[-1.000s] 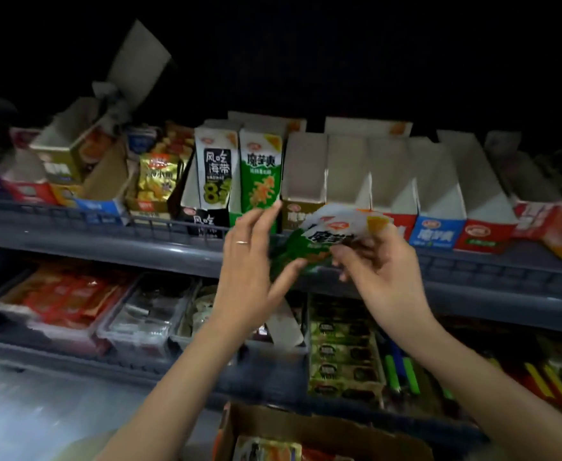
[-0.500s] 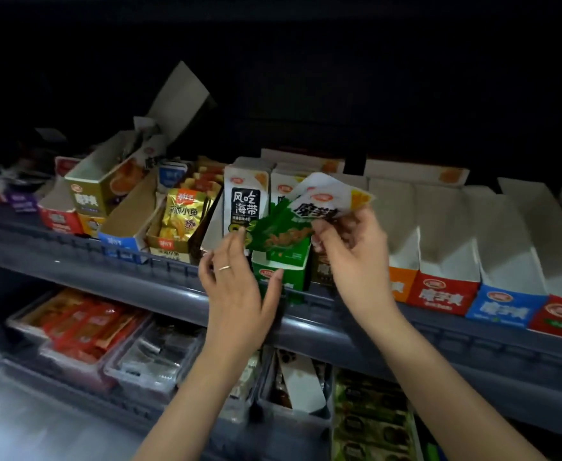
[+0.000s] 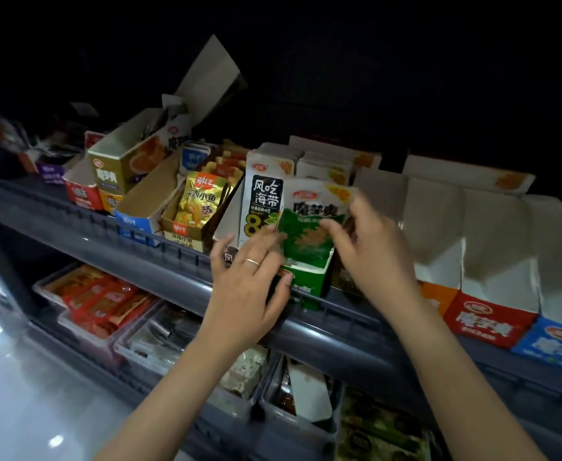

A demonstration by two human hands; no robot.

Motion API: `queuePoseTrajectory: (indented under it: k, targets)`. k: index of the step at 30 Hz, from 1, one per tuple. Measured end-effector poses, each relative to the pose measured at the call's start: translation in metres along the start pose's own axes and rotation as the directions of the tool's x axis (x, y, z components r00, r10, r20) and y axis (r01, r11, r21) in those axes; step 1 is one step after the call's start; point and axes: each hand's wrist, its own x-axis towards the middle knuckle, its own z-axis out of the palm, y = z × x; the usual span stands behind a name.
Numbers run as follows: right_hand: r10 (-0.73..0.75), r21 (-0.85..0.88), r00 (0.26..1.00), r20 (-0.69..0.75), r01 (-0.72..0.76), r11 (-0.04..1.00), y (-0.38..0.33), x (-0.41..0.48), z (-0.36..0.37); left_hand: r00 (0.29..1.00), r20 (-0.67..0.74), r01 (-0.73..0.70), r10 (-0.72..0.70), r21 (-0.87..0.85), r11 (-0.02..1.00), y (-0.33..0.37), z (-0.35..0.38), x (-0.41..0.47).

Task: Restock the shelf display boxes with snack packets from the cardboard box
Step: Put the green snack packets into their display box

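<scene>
A green and white snack packet (image 3: 309,224) stands partly inside the green display box (image 3: 309,284) on the upper shelf. My right hand (image 3: 369,247) pinches the packet from the right, fingers curled over its front and top corner. My left hand (image 3: 249,277) wears a ring; its fingers lie straight against the packet's left edge, and its thumb presses the front of the green box. The cardboard box is out of view.
A black and white seaweed packet box (image 3: 259,201) stands just left. Further left are a yellow fish snack box (image 3: 196,207) and tilted open boxes. White, red and blue display boxes (image 3: 492,261) fill the right. Trays of packets (image 3: 100,301) sit on the lower shelf.
Both hands moved up from below shelf height and carried the green packet to the green display box, where it now sits lowered into the opening. The view tilted up, losing the cardboard box.
</scene>
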Motion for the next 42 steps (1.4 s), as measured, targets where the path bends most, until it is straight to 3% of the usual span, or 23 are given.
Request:
queuePoseTrajectory:
  k: [3,6,11,16,21,27,32,36,39,42]
  targets:
    - [0.151,0.07,0.983,0.107,-0.159,0.985,0.002,0.005,0.006,1.0,-0.002,0.014,-0.014,-0.068,0.998,0.002,-0.001,0.004]
    - [0.243,0.193,0.968,0.06,-0.25,0.949,0.006,0.008,0.007,1.0,-0.023,0.005,-0.007,-0.09,0.996,0.002,0.001,0.007]
    - [0.152,-0.012,0.988,-0.02,-0.153,0.988,0.003,0.006,0.01,0.998,-0.063,0.017,-0.023,-0.085,0.996,0.004,0.004,0.01]
    - [0.153,-0.03,0.984,-0.093,-0.157,0.987,0.005,0.007,0.011,0.998,-0.06,0.03,-0.034,-0.066,0.997,0.005,0.005,0.01]
    - [-0.033,-0.23,0.966,-0.257,-0.028,0.973,0.002,0.002,0.015,0.997,-0.059,0.042,-0.045,-0.061,0.997,0.007,0.005,0.01]
    - [0.052,-0.111,0.953,-0.299,-0.089,0.99,-0.001,0.001,0.011,0.996,-0.064,0.058,-0.063,-0.068,0.996,0.008,0.006,0.011]
    - [0.024,-0.122,0.991,-0.134,-0.041,0.992,0.004,0.003,0.015,0.995,-0.058,0.074,-0.078,-0.065,0.995,0.009,0.006,0.011]
    - [0.011,-0.153,0.983,-0.182,-0.039,0.987,0.004,0.004,0.016,0.996,-0.042,0.07,-0.073,-0.054,0.996,0.009,0.004,0.012]
    - [-0.048,-0.172,0.999,0.0,0.047,0.984,0.001,0.002,0.016,0.998,-0.034,0.054,-0.056,-0.047,0.997,0.008,0.002,0.013]
    - [0.019,-0.268,0.992,0.121,0.014,0.963,-0.002,0.001,0.016,0.999,-0.025,0.036,-0.038,-0.057,0.998,0.006,-0.001,0.014]
